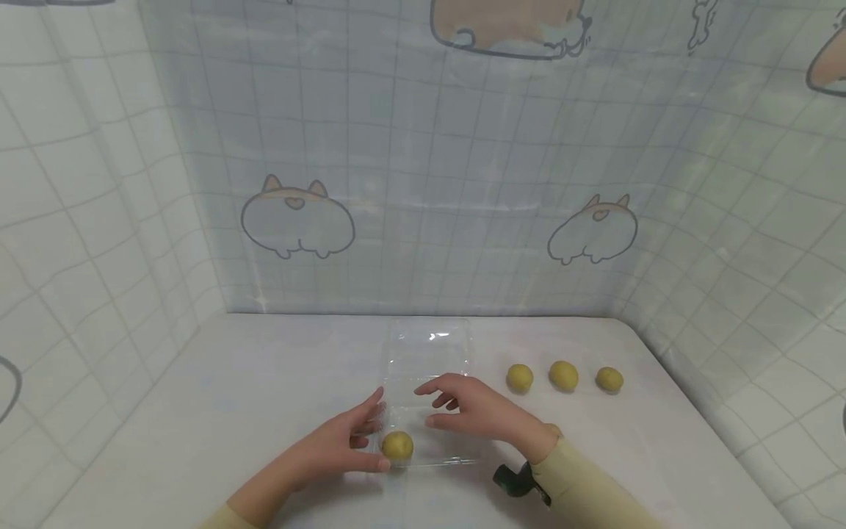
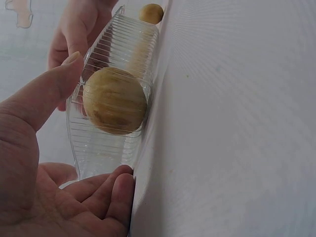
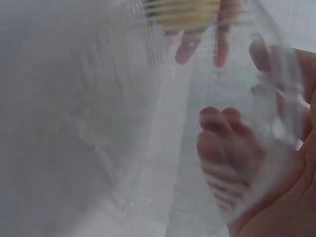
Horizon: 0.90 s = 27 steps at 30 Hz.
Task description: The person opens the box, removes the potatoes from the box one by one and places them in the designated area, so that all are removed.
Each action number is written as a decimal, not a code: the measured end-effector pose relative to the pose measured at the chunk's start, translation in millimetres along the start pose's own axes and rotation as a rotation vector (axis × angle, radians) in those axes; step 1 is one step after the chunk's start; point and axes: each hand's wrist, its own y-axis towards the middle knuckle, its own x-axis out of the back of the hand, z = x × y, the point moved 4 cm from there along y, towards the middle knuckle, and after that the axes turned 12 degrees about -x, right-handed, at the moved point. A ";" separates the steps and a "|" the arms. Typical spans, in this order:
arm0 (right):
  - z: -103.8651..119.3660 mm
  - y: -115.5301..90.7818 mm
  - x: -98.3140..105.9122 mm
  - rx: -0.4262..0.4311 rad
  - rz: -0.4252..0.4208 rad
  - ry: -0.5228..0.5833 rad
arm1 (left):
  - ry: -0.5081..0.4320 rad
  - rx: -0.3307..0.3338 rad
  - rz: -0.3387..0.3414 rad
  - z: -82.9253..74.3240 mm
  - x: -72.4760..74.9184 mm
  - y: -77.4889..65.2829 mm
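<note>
A clear plastic clamshell box [image 1: 449, 461] lies with its lid [image 1: 429, 345] folded back toward the far wall. One round, yellowish potato-like piece [image 1: 397, 446] sits in the box's near left corner, seen through the ribbed side in the left wrist view. My left hand [image 1: 340, 444] grips the box's left end, thumb at the near rim and fingers along the side. Over the tray hovers my right hand [image 1: 472, 408], fingers loosely bent and nothing held. In the right wrist view, the fingers [image 3: 217, 148] show through blurred clear plastic.
Right of the box, three similar yellow pieces lie in a row: a left one [image 1: 520, 378], a middle one [image 1: 564, 375] and a right one [image 1: 609, 380]. Another piece [image 1: 554, 429] is partly hidden behind the right wrist. A dark device [image 1: 514, 481] sits at that wrist. Patterned curtains [image 1: 429, 220] enclose the white table [image 1: 284, 367].
</note>
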 end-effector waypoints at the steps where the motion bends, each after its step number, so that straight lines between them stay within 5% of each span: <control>1: 0.9 0.7 -1.8 0.002 0.005 0.000 | 0.005 0.001 0.000 -0.3 0.0 0.0; 27: 13.2 10.3 -46.0 0.110 0.176 -0.063 | -0.016 -0.014 0.008 0.9 -2.7 -1.7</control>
